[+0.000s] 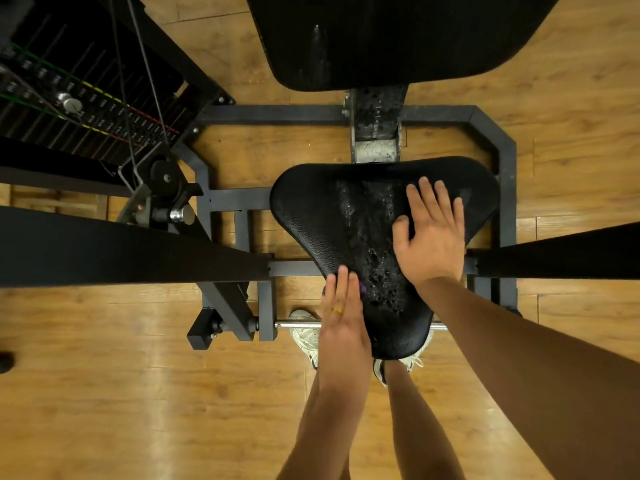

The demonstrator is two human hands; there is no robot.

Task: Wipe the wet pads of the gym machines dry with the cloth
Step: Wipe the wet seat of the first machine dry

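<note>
The left hand (341,317) lay edge-on against the narrow front left edge of the seat pad (311,209). Its fingers were straight and pressed together, and its thumb was hidden under the palm. A small scrap of purple (362,289) showed past the fingers, and a trace more at the hand's left edge. It was probably the cloth, but too little was visible to tell how it was held. A yellow ring (337,310) sat on one finger.

The right hand (431,237) rested flat on the right half of the seat pad, fingers spread, thumb out to the left, holding nothing.

Between the two hands a band of water drops (377,271) ran down the middle of the pad. The person's pale shoes (304,337) were mostly hidden under the pad's front.

Beyond the pad, the back pad (381,39) carried faint wet streaks and was cut off by the top edge. The dark steel frame (505,161) stood on a wooden floor (104,393), with the weight stack (69,98) at upper left, its labels too blurred to read.
</note>
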